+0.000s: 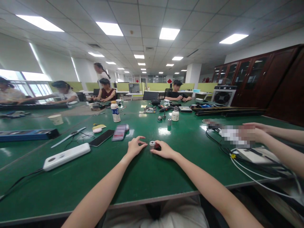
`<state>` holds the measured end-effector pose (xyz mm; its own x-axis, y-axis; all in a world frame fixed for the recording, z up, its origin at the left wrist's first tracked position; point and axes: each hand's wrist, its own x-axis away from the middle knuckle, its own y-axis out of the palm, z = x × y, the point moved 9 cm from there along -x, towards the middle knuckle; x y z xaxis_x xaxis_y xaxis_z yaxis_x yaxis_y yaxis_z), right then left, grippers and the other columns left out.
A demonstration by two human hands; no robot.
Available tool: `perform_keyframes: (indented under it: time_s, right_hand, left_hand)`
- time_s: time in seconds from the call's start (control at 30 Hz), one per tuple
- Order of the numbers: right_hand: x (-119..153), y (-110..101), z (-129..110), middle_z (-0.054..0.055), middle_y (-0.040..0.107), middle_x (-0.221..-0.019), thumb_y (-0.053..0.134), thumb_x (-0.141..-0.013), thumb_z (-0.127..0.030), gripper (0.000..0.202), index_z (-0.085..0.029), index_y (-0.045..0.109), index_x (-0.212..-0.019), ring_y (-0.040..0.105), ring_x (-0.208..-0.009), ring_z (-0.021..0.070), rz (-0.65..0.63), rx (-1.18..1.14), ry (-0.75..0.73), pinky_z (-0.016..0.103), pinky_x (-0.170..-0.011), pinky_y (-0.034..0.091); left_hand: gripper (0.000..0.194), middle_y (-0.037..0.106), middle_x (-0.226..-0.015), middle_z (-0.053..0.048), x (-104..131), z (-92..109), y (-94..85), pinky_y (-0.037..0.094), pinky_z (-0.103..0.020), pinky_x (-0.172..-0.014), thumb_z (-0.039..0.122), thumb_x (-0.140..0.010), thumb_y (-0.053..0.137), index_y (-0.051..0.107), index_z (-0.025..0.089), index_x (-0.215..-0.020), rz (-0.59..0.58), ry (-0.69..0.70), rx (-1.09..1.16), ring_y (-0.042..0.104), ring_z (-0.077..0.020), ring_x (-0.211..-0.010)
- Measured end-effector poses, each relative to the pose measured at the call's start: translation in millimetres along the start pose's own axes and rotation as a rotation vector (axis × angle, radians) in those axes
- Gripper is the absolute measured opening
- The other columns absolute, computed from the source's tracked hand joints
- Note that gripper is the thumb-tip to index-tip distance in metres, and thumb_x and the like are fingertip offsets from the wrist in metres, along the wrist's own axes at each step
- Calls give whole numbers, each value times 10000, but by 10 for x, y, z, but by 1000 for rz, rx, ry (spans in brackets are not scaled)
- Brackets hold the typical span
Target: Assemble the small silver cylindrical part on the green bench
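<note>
A short metal cylinder (152, 145) with a round dark-centred top stands upright on the green table (133, 186), between my two hands. My right hand (163, 149) has its thumb and fingers around the cylinder's right side. On the left, my left hand (136, 147) is open, thumb and fingers apart, close to the cylinder with a small gap. Farther back stands a second metal cylinder (169, 122), with small dark metal parts (160, 118) beside it.
Left lie a dark phone (102, 138), a striped packet (120, 132) and a white power strip (66, 156). Bottles (115, 111) (175, 114) stand beyond. At right, a person's hands (253, 132) are over cables and a pale box (258, 155). Other people sit around the table.
</note>
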<state>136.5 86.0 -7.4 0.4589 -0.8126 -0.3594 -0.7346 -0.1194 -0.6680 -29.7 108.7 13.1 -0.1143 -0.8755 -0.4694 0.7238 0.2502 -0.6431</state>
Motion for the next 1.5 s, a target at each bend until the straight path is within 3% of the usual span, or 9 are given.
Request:
perform_keyframes:
  time_s: [0.17, 0.33, 0.77, 0.97, 1.1, 1.3, 1.5]
  right_hand:
    - [-15, 20, 57, 58, 695, -967, 754, -797, -398, 383, -180, 637, -1089, 644, -883, 203, -4, -40, 9, 342, -832, 497]
    - [-38, 55, 117, 50, 699, -959, 755, -793, -393, 343, -177, 646, -1036, 654, -878, 200, -15, -75, 23, 328, -809, 503]
    - [-36, 50, 116, 45, 693, -927, 743, -799, -417, 351, -174, 639, -1030, 641, -857, 199, -17, -40, 8, 328, -797, 500]
    - [-28, 53, 107, 62, 691, -955, 746, -798, -401, 353, -167, 636, -1039, 637, -877, 212, -20, -24, -19, 346, -816, 498]
    - [-23, 52, 104, 56, 688, -949, 745, -797, -413, 353, -177, 641, -1038, 633, -888, 214, -27, -19, -22, 345, -816, 499]
    - [-27, 52, 96, 61, 681, -939, 746, -798, -395, 369, -162, 635, -1063, 626, -853, 207, -16, 6, -27, 341, -791, 496]
    - [-19, 40, 66, 56, 686, -939, 734, -810, -394, 332, -169, 641, -1034, 624, -859, 204, -12, 4, -36, 344, -804, 496]
  left_hand:
    - [278, 784, -843, -34, 37, 333, -155, 456, -429, -953, 384, -797, 687, 638, 236, -1028, 166, 71, 186, 709, -262, -977]
    - [284, 782, -843, -28, 96, 535, -45, 481, -425, -942, 356, -795, 697, 639, 237, -1046, 85, 138, 220, 723, -257, -941]
    - [303, 786, -880, -41, 121, 568, 17, 481, -445, -972, 340, -800, 695, 615, 232, -1072, 38, 117, 284, 717, -268, -999]
    - [291, 766, -1014, -45, 148, 651, 50, 479, -415, -978, 191, -798, 615, 622, 238, -1086, -17, 141, 285, 692, -234, -1043]
    - [271, 771, -897, -30, 142, 651, -26, 478, -437, -950, 277, -783, 679, 637, 238, -1047, 56, 148, 169, 686, -253, -978]
    - [368, 782, -949, -41, 151, 664, 68, 481, -422, -964, 333, -808, 685, 598, 243, -1154, -25, 159, 270, 699, -254, -1022]
    - [244, 773, -900, -33, 128, 674, 16, 469, -443, -952, 307, -791, 704, 656, 243, -1020, 46, 157, 167, 696, -257, -958]
